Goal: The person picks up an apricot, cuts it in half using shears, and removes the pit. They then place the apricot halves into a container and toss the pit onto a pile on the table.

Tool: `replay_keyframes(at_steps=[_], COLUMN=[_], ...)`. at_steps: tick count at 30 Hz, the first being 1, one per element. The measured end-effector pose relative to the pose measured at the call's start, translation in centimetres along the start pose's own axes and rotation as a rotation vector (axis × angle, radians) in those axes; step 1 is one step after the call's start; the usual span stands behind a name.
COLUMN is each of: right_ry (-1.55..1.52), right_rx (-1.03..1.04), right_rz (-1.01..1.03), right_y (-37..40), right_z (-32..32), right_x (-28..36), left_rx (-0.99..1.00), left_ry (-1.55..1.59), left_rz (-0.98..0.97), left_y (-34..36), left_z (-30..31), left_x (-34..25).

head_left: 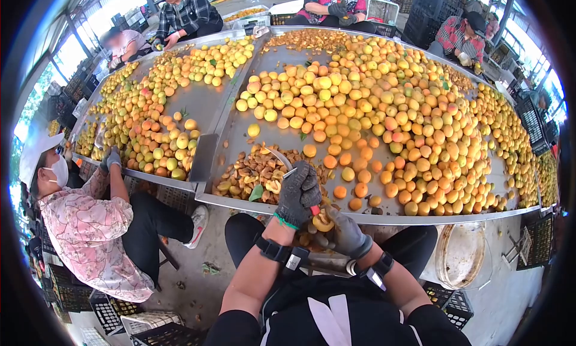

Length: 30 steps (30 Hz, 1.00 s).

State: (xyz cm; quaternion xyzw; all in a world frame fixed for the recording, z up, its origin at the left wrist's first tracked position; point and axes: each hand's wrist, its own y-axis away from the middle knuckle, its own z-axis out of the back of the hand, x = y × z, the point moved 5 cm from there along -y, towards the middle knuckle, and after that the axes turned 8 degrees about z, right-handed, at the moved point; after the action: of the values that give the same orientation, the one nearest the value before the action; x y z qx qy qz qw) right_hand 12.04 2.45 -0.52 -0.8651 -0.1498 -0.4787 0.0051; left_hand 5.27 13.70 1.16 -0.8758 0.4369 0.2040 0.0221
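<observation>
My left hand (298,194), in a dark glove, is closed around a curved knife (281,160) whose blade points up and left and whose red handle end shows below the fist. My right hand (350,234), in a grey glove, has its fingers wrapped round a cut apricot (323,221) just below the table edge. Beyond my left hand lies a pile of pits and apricot pieces (243,175) with a green leaf (256,193) on it. Whole apricots (408,124) cover much of the metal table (288,134).
A co-worker (84,226) in a cap and mask sits at the left. Several other people work along the far side. A round bucket (461,256) stands at lower right, and black crates (108,310) stand at lower left. A metal divider (204,157) splits the table.
</observation>
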Motion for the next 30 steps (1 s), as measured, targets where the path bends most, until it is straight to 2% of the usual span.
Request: replay_keyframes(at_steps=[3, 5, 6, 8, 9, 11, 12, 14, 15, 17, 18, 20, 21, 23, 24, 26, 27, 28, 29, 30], right_ry=[0.07, 0.114, 0.115, 0.432, 0.432, 0.636, 0.638, 0.014, 0.015, -0.15, -0.149, -0.423, -0.42, -0.621, -0.621, -0.759, 0.138, 0.135, -0.219, -0.569], right_rx=[0.012, -0.259, -0.258, -0.271, -0.271, -0.305, -0.305, -0.26, -0.256, -0.013, -0.011, -0.013, -0.013, -0.062, -0.063, -0.006, -0.209, -0.211, -0.293, -0.364], right_rz=[0.025, 0.185, 0.184, 0.405, 0.407, 0.653, 0.656, 0.175, 0.177, 0.073, 0.072, 0.001, 0.001, 0.033, 0.034, 0.082, 0.282, 0.28, 0.047, -0.191], right_y=[0.3, 0.6, 0.4, -0.2, -0.9, -1.4, -1.3, -1.6, -1.8, -2.3, -2.5, -2.9, -3.3, -4.1, -4.3, -4.9, -4.5, -4.9, -5.9, -6.6], right_z=[-0.9, -1.3, -1.1, 0.1, 0.8, 1.2, 0.5, -0.8, -0.4, -0.1, 0.0, -0.4, -0.3, 0.1, -0.1, -0.3, 1.4, 2.3, 3.8, 4.2], right_x=[0.9, 1.1, 0.4, -0.4, -1.3, -1.5, -0.4, -0.1, -0.2, -1.2, -1.3, -1.9, -2.4, -3.9, -4.2, -3.9, -2.9, -2.9, -4.0, -4.7], left_rx=[-0.014, -0.029, -0.041, -0.046, -0.048, -0.041, -0.032, -0.032, -0.013, 0.006, -0.003, -0.01, 0.017, 0.043, 0.065, 0.096, 0.011, -0.076, -0.162, -0.159], left_ry=[-0.1, -0.1, -0.101, -0.064, -0.029, -0.011, 0.008, 0.012, 0.0, -0.011, 0.0, 0.013, 0.037, 0.063, 0.149, 0.238, 0.131, 0.02, -0.047, -0.052], left_rz=[-0.075, -0.103, -0.129, -0.138, -0.147, -0.145, -0.145, -0.153, -0.135, -0.117, -0.107, -0.096, -0.087, -0.075, -0.061, -0.05, -0.085, -0.118, -0.151, -0.154], left_y=[0.3, 0.4, 0.5, 0.8, 0.8, 0.7, 0.5, 0.0, -0.2, -0.6, -1.0, -1.6, -1.9, -2.4, -2.8, -3.7, -4.1, -4.2, -4.5, -4.7], left_z=[-0.8, -0.9, -0.9, -0.8, -0.8, -0.4, -0.1, 0.7, 0.9, 1.4, 1.5, 1.8, 1.6, 1.4, 1.3, 1.1, 1.5, 2.0, 2.5, 3.1], left_x=[-0.7, -0.7, -0.7, -0.5, -0.6, -0.8, -0.9, -1.3, -1.4, -1.5, -1.6, -1.7, -1.8, -1.6, -1.5, -1.9, -2.4, -2.7, -3.1, -3.2])
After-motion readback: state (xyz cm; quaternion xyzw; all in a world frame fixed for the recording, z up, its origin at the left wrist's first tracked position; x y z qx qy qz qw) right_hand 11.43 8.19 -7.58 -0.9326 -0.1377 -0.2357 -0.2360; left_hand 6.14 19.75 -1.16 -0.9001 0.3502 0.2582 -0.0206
